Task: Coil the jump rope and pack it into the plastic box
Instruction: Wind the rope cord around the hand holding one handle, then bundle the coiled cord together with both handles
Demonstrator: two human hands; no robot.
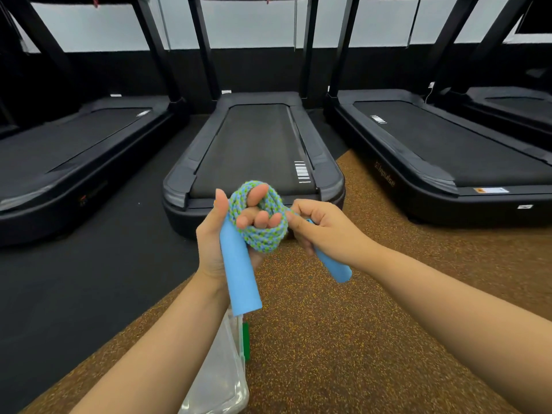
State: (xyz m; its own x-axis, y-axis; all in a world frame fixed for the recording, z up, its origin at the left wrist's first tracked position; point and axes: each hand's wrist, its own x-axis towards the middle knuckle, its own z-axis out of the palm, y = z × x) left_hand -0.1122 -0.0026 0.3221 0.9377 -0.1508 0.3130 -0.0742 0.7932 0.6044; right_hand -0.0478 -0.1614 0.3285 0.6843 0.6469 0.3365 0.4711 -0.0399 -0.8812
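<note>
The jump rope's blue-green braided cord [263, 237] is wound in several loops around the fingers of my left hand [213, 234]. One blue foam handle [240, 274] hangs down across that palm. My right hand [321, 227] pinches the cord's free end beside the coil and grips the second blue handle [334, 267], which points down to the right. The clear plastic box [222, 372] with a green clasp lies on the floor below my left forearm, partly hidden by it.
A speckled brown rubber floor [343, 339] lies under me, with black matting [89, 279] to the left. Three black treadmills stand ahead: one left [74, 150], one in the middle [254, 144], one right [448, 150].
</note>
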